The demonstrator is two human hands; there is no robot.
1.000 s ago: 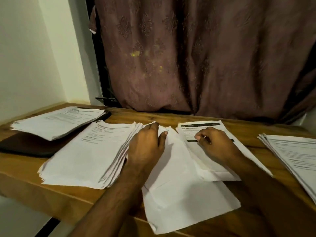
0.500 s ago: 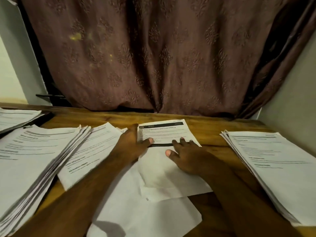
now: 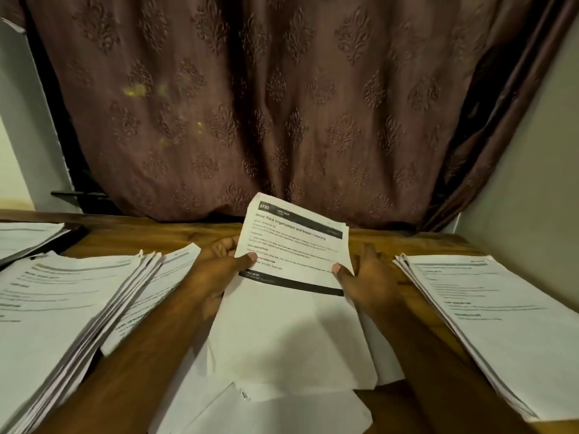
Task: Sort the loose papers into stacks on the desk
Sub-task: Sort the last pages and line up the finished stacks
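Observation:
A printed sheet with a black header bar (image 3: 294, 308) is tilted up off the wooden desk (image 3: 407, 242) in the middle. My left hand (image 3: 216, 270) grips its left edge, thumb on the text. My right hand (image 3: 366, 277) grips its right edge, thumb on top and fingers behind. Blank loose sheets (image 3: 282, 411) lie under it near the front edge. A thick stack (image 3: 56, 314) sits on the left, with another sheet (image 3: 150, 302) partly under it. A second stack (image 3: 507, 324) lies on the right.
A brown patterned curtain (image 3: 282, 104) hangs right behind the desk. A further pile of papers (image 3: 25, 239) rests on a dark flat thing at the far left. A pale wall (image 3: 526, 183) closes in the right side.
Both hands have gone from lying flat on the printed sheet to gripping its edges, and the sheet's far end has risen off the desk. The view swung right, then tilted up.

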